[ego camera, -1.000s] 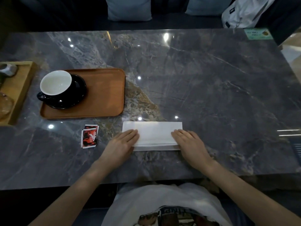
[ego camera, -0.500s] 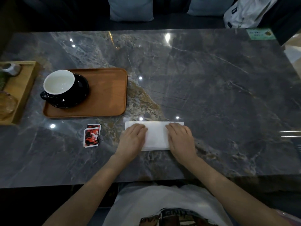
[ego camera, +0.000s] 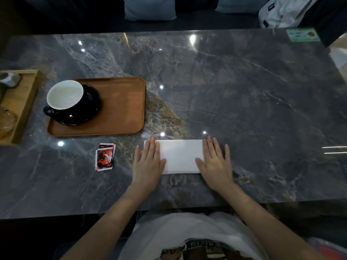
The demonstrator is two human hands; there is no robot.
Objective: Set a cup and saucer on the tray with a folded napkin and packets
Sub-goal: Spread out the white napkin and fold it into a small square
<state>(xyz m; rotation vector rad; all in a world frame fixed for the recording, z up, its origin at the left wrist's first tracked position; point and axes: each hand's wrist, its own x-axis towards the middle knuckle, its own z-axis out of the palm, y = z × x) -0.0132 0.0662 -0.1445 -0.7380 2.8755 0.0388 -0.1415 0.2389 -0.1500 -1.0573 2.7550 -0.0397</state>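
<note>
A white folded napkin point(ego camera: 180, 156) lies flat near the table's front edge. My left hand point(ego camera: 147, 162) presses flat on its left end, and my right hand point(ego camera: 215, 162) presses flat on its right end, fingers spread. A brown wooden tray point(ego camera: 122, 107) sits to the left, farther back. On the tray's left part stands a black cup with a white inside point(ego camera: 64, 96) on a black saucer point(ego camera: 90, 107). Two red and black packets point(ego camera: 105, 156) lie stacked on the table just in front of the tray, left of my left hand.
A lighter wooden tray point(ego camera: 24, 102) with a small grey pot point(ego camera: 9, 79) and a glass item stands at the far left edge. A green card point(ego camera: 302, 34) lies at the back right corner. Cushions and a white bag sit behind the grey marble table point(ego camera: 244, 91).
Both hands slid inward over the napkin to its middle, then spread back out to its two ends, lying flat. Napkin, tray, cup and packets stayed put.
</note>
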